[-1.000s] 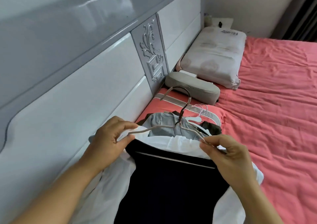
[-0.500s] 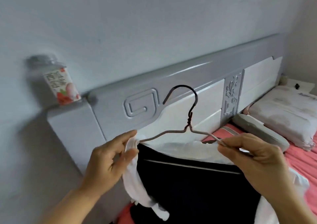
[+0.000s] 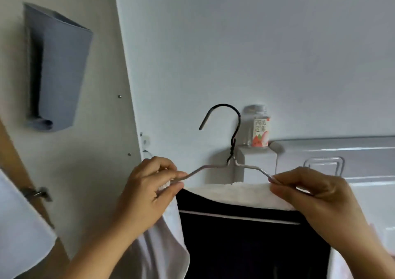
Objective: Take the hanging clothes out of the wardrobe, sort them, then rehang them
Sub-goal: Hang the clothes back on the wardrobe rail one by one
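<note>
A wire hanger (image 3: 232,150) with a dark hook is held up at chest height in front of the wall. A garment with a black front panel (image 3: 245,242) and white collar and sleeves (image 3: 237,194) hangs from it. My left hand (image 3: 149,193) pinches the hanger's left shoulder together with white fabric. My right hand (image 3: 314,199) pinches the right shoulder of the wire above the white collar. The wardrobe's inside is not in view.
A grey headboard (image 3: 333,150) runs along the right, with a small drink bottle (image 3: 259,129) standing on its corner post. A white panel (image 3: 85,142) with a grey wall pocket (image 3: 55,69) stands at the left, and a brown door edge with a metal handle (image 3: 35,192) lies beyond it.
The view swung left, away from the bed and pillows toward the wall and white panel. Both hands carried the hanger with the garment along, keeping the same grips on its shoulders.
</note>
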Demonstrator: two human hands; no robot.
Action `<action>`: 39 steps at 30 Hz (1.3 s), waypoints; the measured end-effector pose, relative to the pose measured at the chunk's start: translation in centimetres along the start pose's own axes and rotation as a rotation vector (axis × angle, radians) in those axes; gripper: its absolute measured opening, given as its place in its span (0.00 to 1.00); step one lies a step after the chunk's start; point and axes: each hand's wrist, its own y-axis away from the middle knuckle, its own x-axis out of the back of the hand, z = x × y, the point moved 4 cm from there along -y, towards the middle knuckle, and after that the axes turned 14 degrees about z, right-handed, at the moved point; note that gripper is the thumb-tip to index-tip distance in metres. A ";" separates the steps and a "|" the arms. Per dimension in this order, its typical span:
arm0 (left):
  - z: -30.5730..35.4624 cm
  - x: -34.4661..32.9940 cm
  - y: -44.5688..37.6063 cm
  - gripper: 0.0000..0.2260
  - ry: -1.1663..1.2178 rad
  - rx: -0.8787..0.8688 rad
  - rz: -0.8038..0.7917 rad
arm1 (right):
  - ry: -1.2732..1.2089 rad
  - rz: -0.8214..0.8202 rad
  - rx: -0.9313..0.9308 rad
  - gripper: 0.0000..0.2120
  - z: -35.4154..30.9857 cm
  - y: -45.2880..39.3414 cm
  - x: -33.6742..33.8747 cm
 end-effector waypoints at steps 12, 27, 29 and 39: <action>-1.0 16.3 1.1 0.20 -0.551 0.266 0.419 | -0.389 -0.526 -0.084 0.11 -8.2 5.8 -23.1; -1.1 31.4 5.6 0.14 -0.653 0.757 0.875 | -0.633 -1.585 0.127 0.06 -16.3 10.9 -35.3; -0.4 32.6 5.5 0.14 -0.633 0.774 0.814 | -0.722 -1.644 0.116 0.08 -17.6 11.6 -35.9; 4.8 36.9 7.3 0.09 -0.733 0.824 0.838 | -1.012 -1.842 0.094 0.09 -24.2 20.5 -36.7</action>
